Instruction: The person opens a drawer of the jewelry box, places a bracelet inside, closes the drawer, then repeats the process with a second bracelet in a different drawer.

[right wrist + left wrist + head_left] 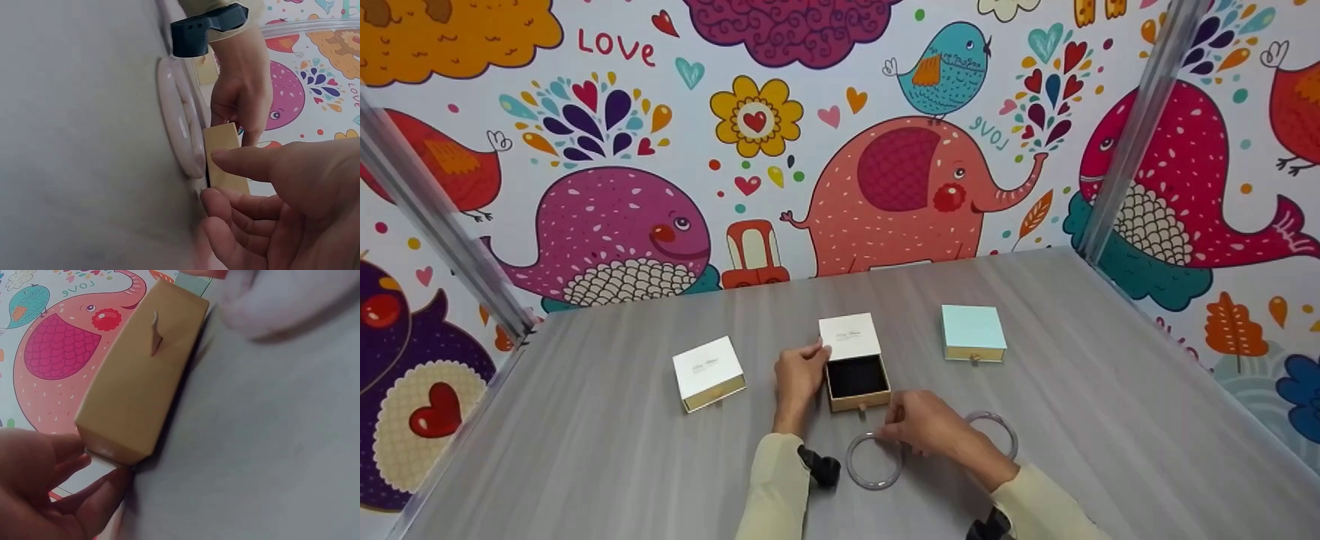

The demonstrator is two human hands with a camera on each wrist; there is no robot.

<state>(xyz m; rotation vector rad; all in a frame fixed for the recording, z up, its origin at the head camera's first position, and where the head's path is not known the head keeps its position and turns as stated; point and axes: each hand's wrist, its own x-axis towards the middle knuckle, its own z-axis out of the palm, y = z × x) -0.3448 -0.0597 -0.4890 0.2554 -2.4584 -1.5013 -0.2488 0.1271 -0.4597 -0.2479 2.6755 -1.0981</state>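
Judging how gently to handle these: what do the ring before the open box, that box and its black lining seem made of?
Ring: glass, polished stone or plastic; glossy highlights, seemingly translucent, exact material uncertain.
Open box: probably stiff cardboard; flat faces, crisp edges, white sleeve, gold-toned drawer.
Black lining: perhaps foam or fabric; matte, without glints.

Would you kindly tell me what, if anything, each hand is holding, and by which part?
The left hand holds the open white box by the left side of its cover; the right hand, beside a bangle, appears to hold nothing.
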